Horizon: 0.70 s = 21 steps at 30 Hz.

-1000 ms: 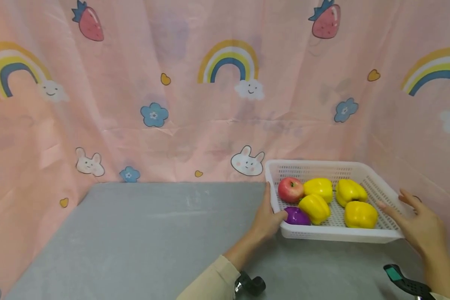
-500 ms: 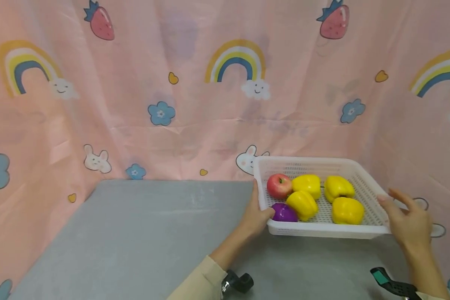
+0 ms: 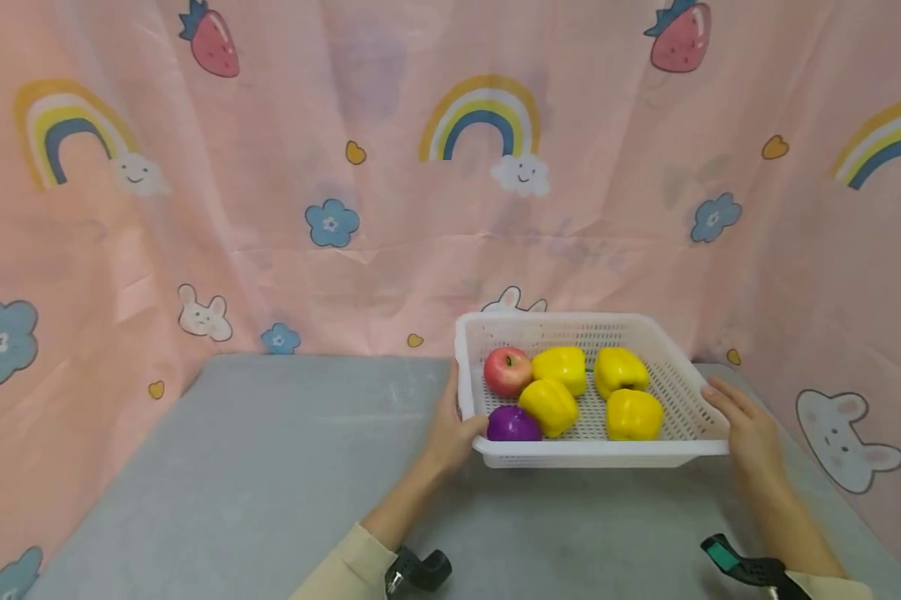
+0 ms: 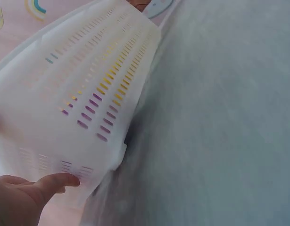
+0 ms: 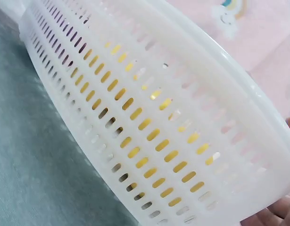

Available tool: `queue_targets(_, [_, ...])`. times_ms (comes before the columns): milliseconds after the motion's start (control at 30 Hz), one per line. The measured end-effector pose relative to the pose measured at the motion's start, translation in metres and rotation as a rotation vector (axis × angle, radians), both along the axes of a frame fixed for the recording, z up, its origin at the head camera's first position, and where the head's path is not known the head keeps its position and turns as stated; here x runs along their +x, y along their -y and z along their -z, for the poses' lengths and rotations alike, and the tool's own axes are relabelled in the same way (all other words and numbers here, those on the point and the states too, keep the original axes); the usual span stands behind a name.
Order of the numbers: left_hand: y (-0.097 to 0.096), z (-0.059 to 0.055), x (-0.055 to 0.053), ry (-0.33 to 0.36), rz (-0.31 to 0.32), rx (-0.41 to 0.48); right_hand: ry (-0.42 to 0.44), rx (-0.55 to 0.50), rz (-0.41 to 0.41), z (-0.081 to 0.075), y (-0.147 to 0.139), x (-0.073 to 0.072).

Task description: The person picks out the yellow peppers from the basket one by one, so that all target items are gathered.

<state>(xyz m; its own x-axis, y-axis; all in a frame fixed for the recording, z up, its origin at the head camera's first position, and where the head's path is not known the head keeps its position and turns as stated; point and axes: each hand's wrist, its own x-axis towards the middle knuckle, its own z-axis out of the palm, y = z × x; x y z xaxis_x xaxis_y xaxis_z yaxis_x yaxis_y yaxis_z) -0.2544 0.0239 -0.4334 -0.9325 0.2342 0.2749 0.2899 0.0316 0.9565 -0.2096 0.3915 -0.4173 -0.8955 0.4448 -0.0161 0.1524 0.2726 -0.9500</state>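
Note:
A white slotted plastic basket is at the right of the table in the head view. Inside it lie a red apple, several yellow bell peppers and a glossy round purple piece. My left hand holds the basket's left end, thumb at the front corner by the purple piece. At the opposite end my right hand grips the side near the rim. The left wrist view has the left thumb against the basket wall. Whether the base touches the table cannot be told.
The grey tabletop extends left and in front of the basket. A pink patterned curtain hangs behind the table and along both sides. Black straps with devices are on both wrists.
Both hands have moved the basket left along the table, its contents staying inside. The right hand has come in closer against the basket's right end. The head view has shifted slightly.

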Motion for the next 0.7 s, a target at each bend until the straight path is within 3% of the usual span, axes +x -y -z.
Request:
queue_targets(100, [0.012,0.002,0.000,-0.012,0.000,0.005,-0.019,-0.055,-0.164,0.005,0.004,0.000])
queue_targets(200, [0.020,0.004,0.001,-0.007,0.001,0.000,-0.018,-0.118,-0.241,0.007,0.009,-0.001])
queue_targets(367, [0.038,0.001,-0.002,0.016,-0.033,-0.019,-0.029,-0.173,-0.281,0.004,0.023,-0.003])
queue_targets(500, [0.059,-0.002,-0.005,-0.015,-0.055,-0.053,-0.057,-0.190,-0.296,-0.001,0.039,-0.004])
queue_targets(700, [0.093,-0.005,-0.010,-0.066,-0.059,-0.052,0.001,-0.002,-0.261,-0.006,0.077,-0.008])
